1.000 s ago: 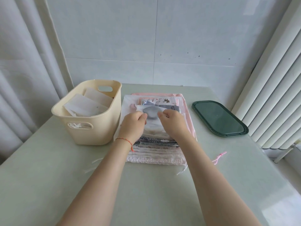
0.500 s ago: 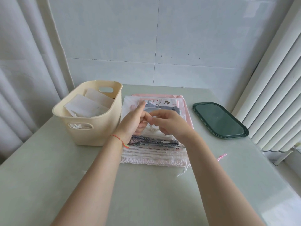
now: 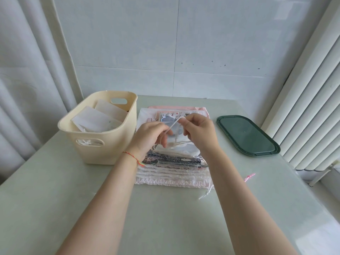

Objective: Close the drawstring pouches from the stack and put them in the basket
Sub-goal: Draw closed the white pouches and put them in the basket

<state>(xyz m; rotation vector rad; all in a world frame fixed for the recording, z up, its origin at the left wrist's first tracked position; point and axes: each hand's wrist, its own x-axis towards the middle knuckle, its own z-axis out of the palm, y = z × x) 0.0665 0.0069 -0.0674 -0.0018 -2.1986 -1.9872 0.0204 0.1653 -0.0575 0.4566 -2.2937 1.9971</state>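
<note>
Above the stack (image 3: 173, 168) at the table's (image 3: 55, 208) middle, the left hand (image 3: 150, 137) pinched a small sheer pouch (image 3: 175, 134) while the right hand (image 3: 199, 130) pinched its cord (image 3: 173, 124) — drawn taut between them. Too hard a pull might slip the cord free or drag the stack. The basket (image 3: 103, 144) stood near the far left edge — some pouches already inside.

The basket (image 3: 103, 142) is cream, holding white pouches (image 3: 97, 120). The stack (image 3: 173, 168) shows white, pink and grey-patterned fabric. The tray (image 3: 247, 136) is dark green, the bench (image 3: 55, 190) pale green. A red thread bracelet (image 3: 133, 158) circles the left wrist.
</note>
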